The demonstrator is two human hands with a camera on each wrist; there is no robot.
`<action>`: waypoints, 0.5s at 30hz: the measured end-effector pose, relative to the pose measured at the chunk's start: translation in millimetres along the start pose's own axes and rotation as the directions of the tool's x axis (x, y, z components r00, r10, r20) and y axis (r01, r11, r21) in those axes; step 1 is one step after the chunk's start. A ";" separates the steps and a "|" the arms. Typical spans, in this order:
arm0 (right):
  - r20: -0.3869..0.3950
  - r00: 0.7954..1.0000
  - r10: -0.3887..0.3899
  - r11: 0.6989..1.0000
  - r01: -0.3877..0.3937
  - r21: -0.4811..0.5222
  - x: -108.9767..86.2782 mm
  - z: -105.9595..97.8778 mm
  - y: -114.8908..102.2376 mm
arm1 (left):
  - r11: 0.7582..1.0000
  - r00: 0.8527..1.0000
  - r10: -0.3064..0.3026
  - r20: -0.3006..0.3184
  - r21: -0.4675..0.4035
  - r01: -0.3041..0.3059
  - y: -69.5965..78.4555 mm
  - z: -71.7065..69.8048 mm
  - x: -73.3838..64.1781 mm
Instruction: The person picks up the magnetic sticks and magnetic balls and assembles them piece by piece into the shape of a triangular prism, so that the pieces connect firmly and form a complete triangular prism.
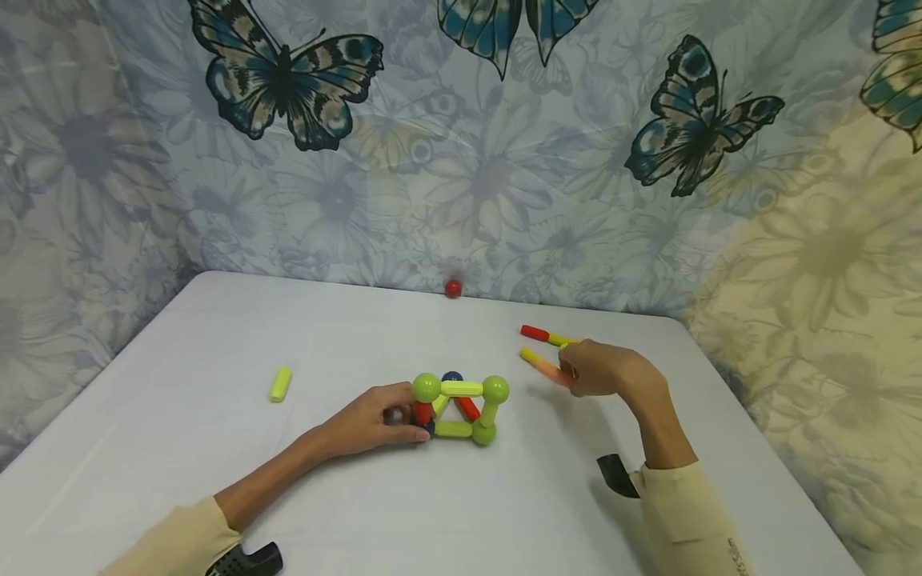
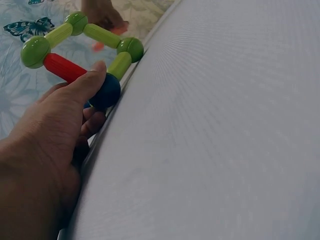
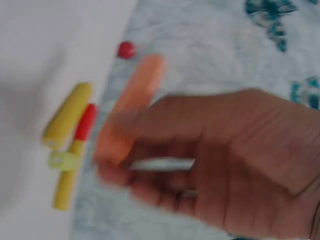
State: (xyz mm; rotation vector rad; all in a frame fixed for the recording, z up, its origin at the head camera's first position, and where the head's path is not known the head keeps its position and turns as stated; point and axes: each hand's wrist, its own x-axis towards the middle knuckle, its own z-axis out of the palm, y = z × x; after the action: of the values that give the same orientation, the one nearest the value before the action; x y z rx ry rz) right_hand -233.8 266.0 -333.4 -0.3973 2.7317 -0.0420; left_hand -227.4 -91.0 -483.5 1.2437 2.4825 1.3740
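Note:
My left hand [image 1: 374,420] grips the left side of a magnetic stick-and-ball frame [image 1: 461,389]. In the left wrist view, the thumb lies by a red stick [image 2: 62,67] and a dark blue ball [image 2: 106,92]. Green balls [image 2: 131,49] and yellow-green sticks [image 2: 101,35] make up the other visible sides; another dark blue ball [image 1: 452,376] shows behind. To the right, my right hand [image 1: 605,368] pinches an orange stick [image 3: 135,95] between thumb and fingers, blurred in the right wrist view. Beside it lie a yellow stick [image 3: 68,115], a red stick [image 3: 86,122] and a light green stick [image 3: 63,160].
A loose yellow-green stick [image 1: 280,384] lies on the white table [image 1: 180,360], left of the frame. At the table's back edge sits a red ball [image 1: 453,288]. Butterfly-patterned cloth [image 1: 490,184] hangs behind. Another yellow stick [image 3: 64,187] adjoins the red one.

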 end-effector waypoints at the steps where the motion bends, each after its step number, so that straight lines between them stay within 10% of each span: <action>1: -0.103 0.992 -0.076 0.997 0.077 0.001 -7.2 -2.8 -4.8 | 1.000 1.000 0.006 -0.003 0.000 -0.006 -0.3 0.7 0.5; 4: -0.412 0.871 -0.267 0.952 0.304 0.025 -25.9 -6.5 -22.0 | 1.000 1.000 0.022 -0.012 0.004 -0.022 -2.0 1.1 0.8; 7: -0.538 0.767 -0.350 0.896 0.441 0.046 -41.5 -2.0 -43.0 | 0.999 0.999 0.036 -0.020 0.004 -0.036 -3.4 1.0 1.4; 15: -0.494 0.772 -0.400 0.913 0.381 -0.143 -59.2 40.7 -93.6 | 1.000 1.000 0.019 -0.009 0.002 -0.019 -1.9 0.2 1.1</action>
State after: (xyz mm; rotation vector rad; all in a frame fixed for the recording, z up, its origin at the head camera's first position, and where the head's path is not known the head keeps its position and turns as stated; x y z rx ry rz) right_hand -140.9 193.7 -342.0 -1.1107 3.1130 -0.2464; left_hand -229.3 -90.7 -484.7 1.2673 2.4854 1.3844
